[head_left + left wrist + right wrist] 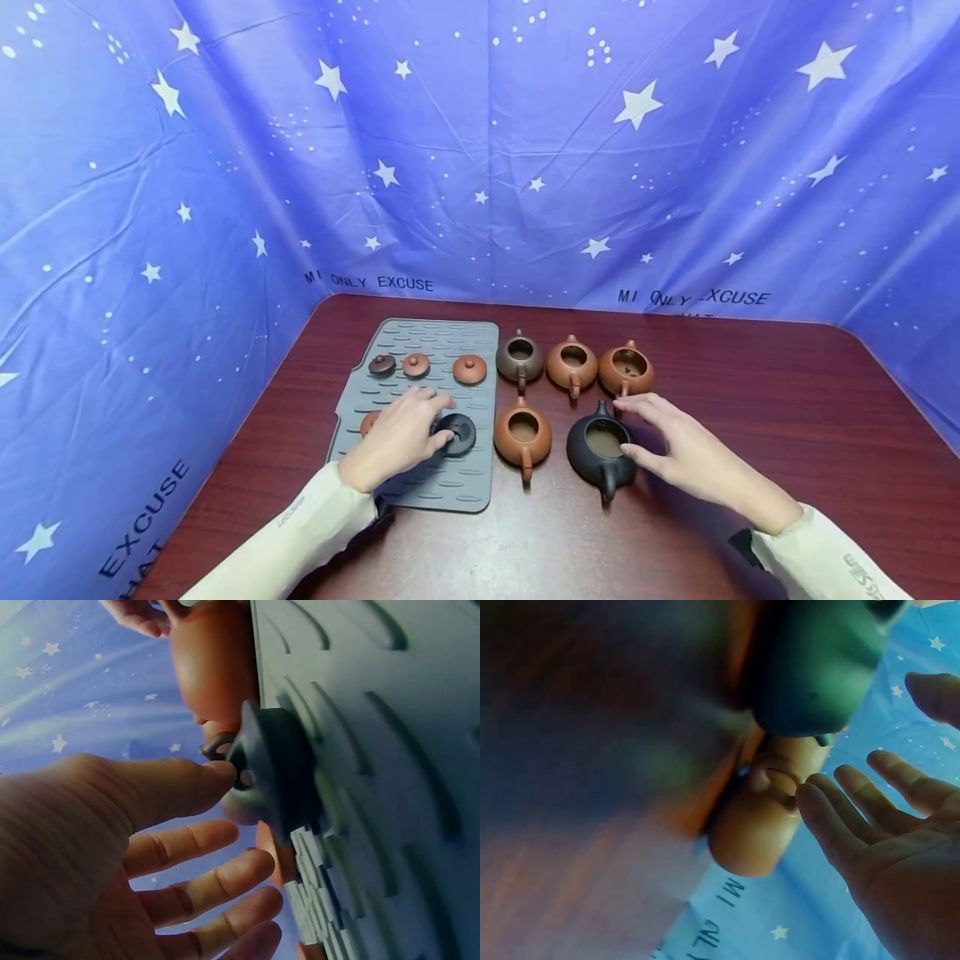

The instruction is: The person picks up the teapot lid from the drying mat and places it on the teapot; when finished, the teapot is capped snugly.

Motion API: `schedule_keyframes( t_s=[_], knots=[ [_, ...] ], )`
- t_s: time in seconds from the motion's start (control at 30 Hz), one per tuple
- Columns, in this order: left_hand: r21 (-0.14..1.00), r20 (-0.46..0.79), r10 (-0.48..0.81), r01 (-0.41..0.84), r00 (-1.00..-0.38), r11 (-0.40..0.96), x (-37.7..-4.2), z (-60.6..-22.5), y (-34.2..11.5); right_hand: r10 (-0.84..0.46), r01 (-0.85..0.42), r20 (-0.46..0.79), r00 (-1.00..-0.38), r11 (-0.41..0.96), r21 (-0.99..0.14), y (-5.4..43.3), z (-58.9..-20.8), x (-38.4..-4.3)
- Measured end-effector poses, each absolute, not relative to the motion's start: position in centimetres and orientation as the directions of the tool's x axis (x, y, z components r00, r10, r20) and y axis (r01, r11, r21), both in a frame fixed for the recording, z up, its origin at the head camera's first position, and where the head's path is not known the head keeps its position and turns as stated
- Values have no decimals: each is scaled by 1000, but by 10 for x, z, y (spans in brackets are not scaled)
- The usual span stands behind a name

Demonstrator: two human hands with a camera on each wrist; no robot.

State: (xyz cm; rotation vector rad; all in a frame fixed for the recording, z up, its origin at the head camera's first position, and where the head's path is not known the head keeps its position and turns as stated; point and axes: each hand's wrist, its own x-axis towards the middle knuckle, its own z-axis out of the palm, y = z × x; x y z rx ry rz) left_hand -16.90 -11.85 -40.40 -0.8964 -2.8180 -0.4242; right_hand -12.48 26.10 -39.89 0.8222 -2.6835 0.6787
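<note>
My left hand (401, 429) reaches over the grey mat to a black teapot lid (459, 435). In the left wrist view, the thumb tip comes up to the knob of that lid (277, 761), while the other fingers are spread and loosely bent. Whether the thumb touches the knob is hard to tell. Over the right side of a lidless black teapot (581, 454) hovers my right hand (682, 446), thumb and fingers apart. The right wrist view shows its fingers extended and holding nothing, near the teapot (810, 675). An orange lid (367, 423) is partly hidden behind the left hand.
A dark brown lid (382, 365) and two orange lids (416, 365) (469, 369) lie on the mat (438, 333). Lidless teapots stand right of it: one dark brown (506, 367), the others orange (558, 367) (641, 381) (506, 442). Starry blue cloth (525, 208) surrounds the table (750, 383).
</note>
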Motion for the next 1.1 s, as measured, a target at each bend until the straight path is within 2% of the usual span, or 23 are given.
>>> schedule_keyframes(
  t_s=[0.2,0.53,0.73,1.1],
  knots=[
    [200,203,556,590,-806,783,-173,-409,-117,-480,-608,387,-788,706,-363,264,-411,-128],
    [205,220,592,630,-776,749,-176,-411,-117,-468,-576,343,-814,722,-383,267,-415,-131],
    [204,238,619,662,-749,722,-177,-411,-115,-488,-586,328,-809,705,-399,270,-418,-130],
    [194,272,623,676,-733,711,-178,-407,-113,-469,-553,292,-833,710,-436,270,-421,-131]
  ],
)
